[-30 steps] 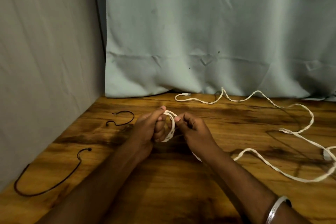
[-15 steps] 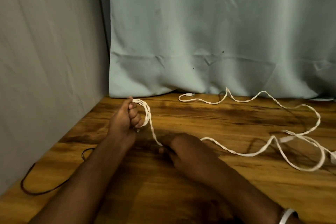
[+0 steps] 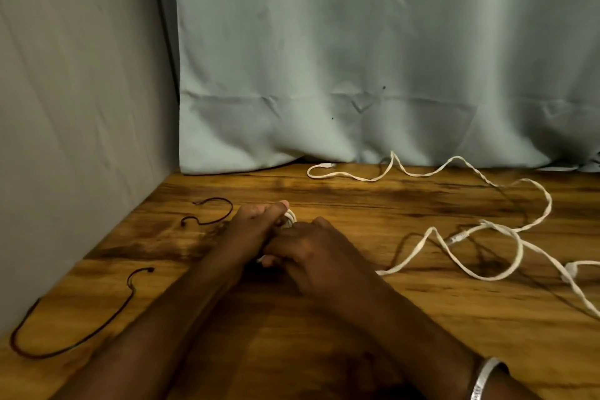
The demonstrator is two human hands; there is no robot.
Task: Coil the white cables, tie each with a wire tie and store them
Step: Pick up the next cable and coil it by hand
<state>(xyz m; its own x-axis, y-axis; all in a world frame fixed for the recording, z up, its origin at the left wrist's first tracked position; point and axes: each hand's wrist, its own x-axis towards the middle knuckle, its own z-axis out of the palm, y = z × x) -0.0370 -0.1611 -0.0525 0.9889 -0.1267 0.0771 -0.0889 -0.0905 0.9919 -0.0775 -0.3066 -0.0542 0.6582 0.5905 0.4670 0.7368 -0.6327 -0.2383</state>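
A long flat white cable (image 3: 418, 245) trails in loose loops over the wooden table (image 3: 324, 191) from the right side toward my hands. Its far plug end (image 3: 326, 166) lies near the curtain. My left hand (image 3: 256, 224) is closed around a small coil of that cable; only a bit of white (image 3: 290, 215) shows at my fingertips. My right hand (image 3: 308, 250) presses against the left and pinches the cable where it meets the coil. Two black wire ties lie to the left: a short curved one (image 3: 224, 216) just beyond my left hand, and a longer one (image 3: 81, 338) near the front left.
A grey fabric wall (image 3: 74, 140) closes the left side and a pale green curtain (image 3: 357, 58) hangs along the back edge. A white connector (image 3: 569, 271) sits among the loops at the far right. A silver bangle (image 3: 483, 380) is on my right wrist.
My left hand, which had swung out to the left with the coil, has come back to meet my right hand. The loose cable has been drawn in closer.
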